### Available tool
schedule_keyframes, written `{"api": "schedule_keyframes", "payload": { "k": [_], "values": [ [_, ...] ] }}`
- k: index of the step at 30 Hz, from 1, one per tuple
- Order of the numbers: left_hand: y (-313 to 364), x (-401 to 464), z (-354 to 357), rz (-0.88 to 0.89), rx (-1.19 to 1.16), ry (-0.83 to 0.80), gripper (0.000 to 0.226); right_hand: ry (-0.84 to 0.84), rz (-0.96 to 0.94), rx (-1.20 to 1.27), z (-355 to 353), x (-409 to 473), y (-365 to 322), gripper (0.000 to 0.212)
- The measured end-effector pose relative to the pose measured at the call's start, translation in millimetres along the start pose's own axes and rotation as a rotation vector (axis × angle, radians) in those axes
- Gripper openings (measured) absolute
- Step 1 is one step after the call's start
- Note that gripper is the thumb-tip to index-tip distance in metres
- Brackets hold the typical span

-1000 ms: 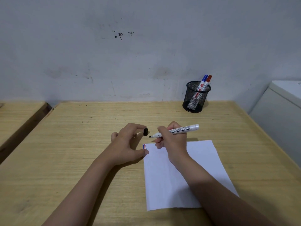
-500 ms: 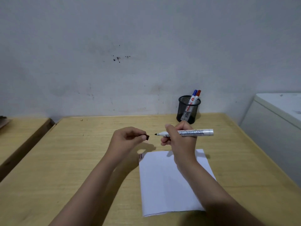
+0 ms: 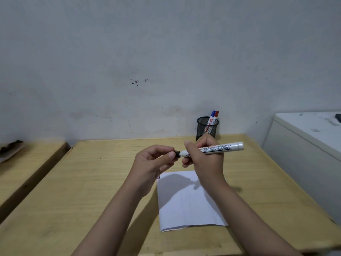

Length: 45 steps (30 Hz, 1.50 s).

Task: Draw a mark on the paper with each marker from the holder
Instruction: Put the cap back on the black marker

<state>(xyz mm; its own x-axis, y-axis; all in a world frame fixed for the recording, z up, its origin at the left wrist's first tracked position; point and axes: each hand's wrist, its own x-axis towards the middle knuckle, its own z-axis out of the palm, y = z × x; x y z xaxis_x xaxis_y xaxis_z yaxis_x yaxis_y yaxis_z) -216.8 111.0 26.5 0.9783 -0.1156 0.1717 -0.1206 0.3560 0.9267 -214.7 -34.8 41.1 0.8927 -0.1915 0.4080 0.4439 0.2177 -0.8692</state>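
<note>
— Gripping what?
— Right hand (image 3: 206, 159) clasped the white marker (image 3: 221, 148); left hand (image 3: 155, 161) pinched the black cap (image 3: 177, 153) at its tip.
— Surroundings?
— Paper (image 3: 186, 204) lay beneath the grip, holder (image 3: 207, 127) beyond, bare desk (image 3: 92, 182) leftward.

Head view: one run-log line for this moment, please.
left hand: pressing black cap onto marker | right hand: gripping white marker | holder: blue, red markers | paper: on table

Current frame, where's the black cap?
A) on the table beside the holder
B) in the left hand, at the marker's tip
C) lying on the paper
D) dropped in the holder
B: the left hand pinches the black cap against the tip of the marker, which the right hand holds above the paper.
</note>
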Motion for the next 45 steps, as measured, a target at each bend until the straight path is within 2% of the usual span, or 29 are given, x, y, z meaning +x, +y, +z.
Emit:
{"api": "schedule_keyframes", "payload": {
  "k": [5, 11, 15, 17, 18, 19, 21, 22, 23, 24, 27, 29, 30, 33, 36, 39, 45],
  "values": [
    [7, -10, 15, 0.013, -0.073, 0.026, 0.021, 0.009, -0.021, 0.092, 3, -5, -15, 0.042],
    [17, -17, 27, 0.122, -0.121, 0.043, 0.019, 0.022, -0.051, 0.257, 10, -9, -23, 0.045],
    [20, -19, 33, 0.177, -0.078, 0.050, 0.023, 0.046, -0.091, 0.317, 12, -8, -20, 0.040],
    [21, -18, 31, 0.186, -0.010, 0.069, 0.024, 0.033, 0.006, 0.294, 12, -6, -19, 0.039],
    [22, -17, 30, 0.185, 0.019, 0.092, 0.023, -0.004, 0.119, 0.252, 11, -4, -19, 0.039],
    [22, -15, 29, 0.187, 0.043, 0.123, 0.022, -0.074, 0.285, 0.186, 10, -2, -19, 0.043],
    [21, -8, 29, 0.215, 0.105, 0.199, 0.016, -0.324, 0.590, -0.005, 3, 2, -22, 0.055],
    [20, -4, 29, 0.242, 0.152, 0.242, 0.010, -0.433, 0.622, -0.109, 0, 2, -21, 0.054],
    [19, 0, 29, 0.271, 0.203, 0.284, 0.008, -0.481, 0.577, -0.190, -3, 4, -20, 0.049],
    [18, 5, 29, 0.298, 0.248, 0.313, 0.008, -0.463, 0.454, -0.243, -5, 6, -19, 0.042],
    [18, 18, 28, 0.330, 0.346, 0.309, 0.005, -0.216, -0.103, -0.490, -17, 19, -17, 0.030],
    [18, 26, 29, 0.314, 0.363, 0.258, 0.005, -0.173, -0.350, -0.763, -27, 33, -19, 0.024],
    [18, 32, 31, 0.305, 0.366, 0.235, 0.005, -0.203, -0.396, -0.838, -32, 39, -19, 0.023],
    [15, 54, 37, 0.283, 0.367, 0.177, 0.007, -0.335, -0.419, -0.834, -44, 56, -13, 0.023],
    [10, 83, 47, 0.254, 0.358, 0.136, 0.006, -0.350, -0.529, -0.892, -57, 79, -3, 0.031],
    [-2, 126, 58, 0.234, 0.347, 0.182, 0.011, -0.173, -0.559, -0.854, -73, 116, 1, 0.041],
    [-66, 205, 57, 0.198, 0.715, 0.213, 0.032, 0.303, -0.494, -0.582, -109, 206, 2, 0.042]
  ]
}}
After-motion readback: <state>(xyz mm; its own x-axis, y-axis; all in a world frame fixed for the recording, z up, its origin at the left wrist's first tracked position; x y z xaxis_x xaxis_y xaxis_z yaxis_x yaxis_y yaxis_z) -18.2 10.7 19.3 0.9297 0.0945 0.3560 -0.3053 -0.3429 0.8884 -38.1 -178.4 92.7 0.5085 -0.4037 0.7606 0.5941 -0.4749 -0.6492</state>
